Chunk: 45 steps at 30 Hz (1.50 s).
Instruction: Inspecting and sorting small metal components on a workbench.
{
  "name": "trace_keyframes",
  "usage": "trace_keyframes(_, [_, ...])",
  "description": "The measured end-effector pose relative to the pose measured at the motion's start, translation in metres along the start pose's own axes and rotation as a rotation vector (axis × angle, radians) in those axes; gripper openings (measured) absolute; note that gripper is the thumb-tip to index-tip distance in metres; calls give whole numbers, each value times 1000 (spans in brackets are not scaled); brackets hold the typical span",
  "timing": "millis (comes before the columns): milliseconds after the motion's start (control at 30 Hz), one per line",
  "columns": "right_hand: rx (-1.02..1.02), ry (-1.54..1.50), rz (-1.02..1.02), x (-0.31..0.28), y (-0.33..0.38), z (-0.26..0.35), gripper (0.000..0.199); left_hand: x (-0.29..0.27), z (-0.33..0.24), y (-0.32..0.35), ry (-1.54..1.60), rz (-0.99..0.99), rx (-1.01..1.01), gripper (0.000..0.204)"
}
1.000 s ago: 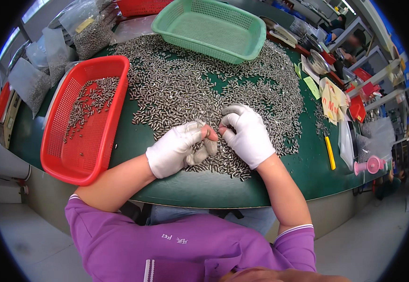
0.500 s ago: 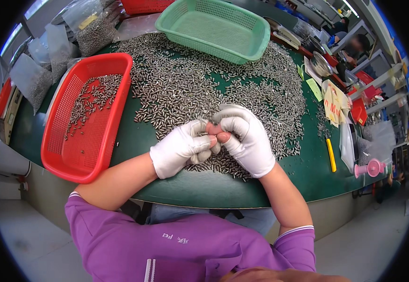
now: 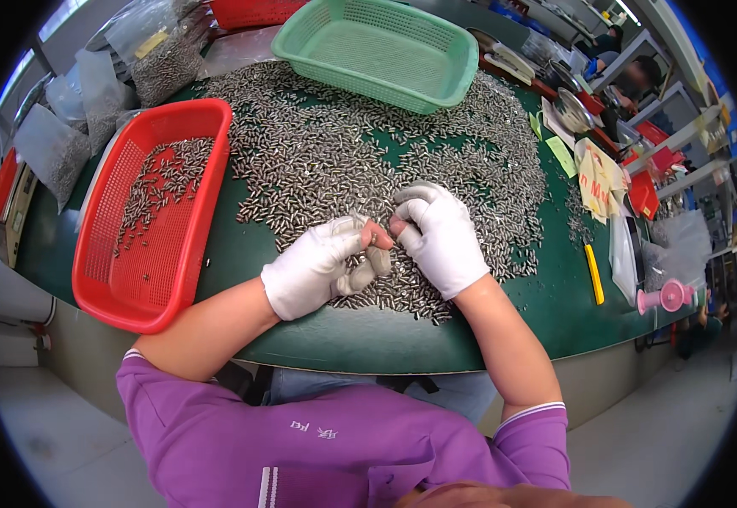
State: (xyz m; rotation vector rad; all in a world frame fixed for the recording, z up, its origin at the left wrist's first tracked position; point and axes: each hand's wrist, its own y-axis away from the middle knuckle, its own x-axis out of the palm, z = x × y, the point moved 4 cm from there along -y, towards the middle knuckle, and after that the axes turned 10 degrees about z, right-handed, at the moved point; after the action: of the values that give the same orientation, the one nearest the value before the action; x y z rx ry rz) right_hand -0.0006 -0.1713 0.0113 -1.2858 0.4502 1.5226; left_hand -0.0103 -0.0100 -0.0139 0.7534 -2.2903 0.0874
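Note:
My left hand (image 3: 316, 269), in a white glove with bare fingertips, is closed in a pinch. A small silver metal pin (image 3: 374, 240) shows between its thumb and finger. Just to the right, my right hand (image 3: 444, 241) wears a similar glove. Its fingers are curled together over the pile, and whatever they hold is hidden. Both hands hover at the near side of a wide spread of small metal pins (image 3: 309, 161). To the left, a red perforated basket (image 3: 89, 254) contains more of these pins.
A green perforated basket (image 3: 461, 80) stands on the pile's far side. Clear bags of metal parts (image 3: 165, 68) crowd the far left. On the right lie a yellow-handled cutter (image 3: 594, 275), paper slips (image 3: 561, 155) and a pink spool-like object (image 3: 671, 296). A green tabletop (image 3: 368, 343) carries everything.
My hands have drawn apart from touching fingertips, leaving a small gap. The right hand has shifted slightly up, and a pin now shows in my left fingers. The view has moved slightly.

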Motion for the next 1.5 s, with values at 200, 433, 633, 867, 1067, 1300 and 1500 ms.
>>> trace_keyframes(200, [100, -645, -10, -8, 6, 0, 19, -1, 1, 0, 4, 36, 62, 25])
trace_keyframes(433, [45, -886, 128, 1, 9, 17, 17, 2, -1, -2, -93, -14, 24, 25])
trace_keyframes(633, [52, -84, 29, -5, 3, 1, 16, -3, 4, -1, -52, 23, 61, 22])
trace_keyframes(867, [36, 5, 41, 2, 0, 2, 6, -3, 3, -2, -13, 27, 43, 26])
trace_keyframes(1067, [29, 22, 18, -1, 2, 0, 8, -3, -1, 1, 88, 47, 69, 24])
trace_keyframes(1300, [19, 59, 37, -5, 2, 1, 9, -2, -3, 0, 195, 25, 86, 22])
trace_keyframes(1500, [-40, 41, -59, -4, -1, 4, 6, -5, -1, -1, 178, 36, 74, 20])
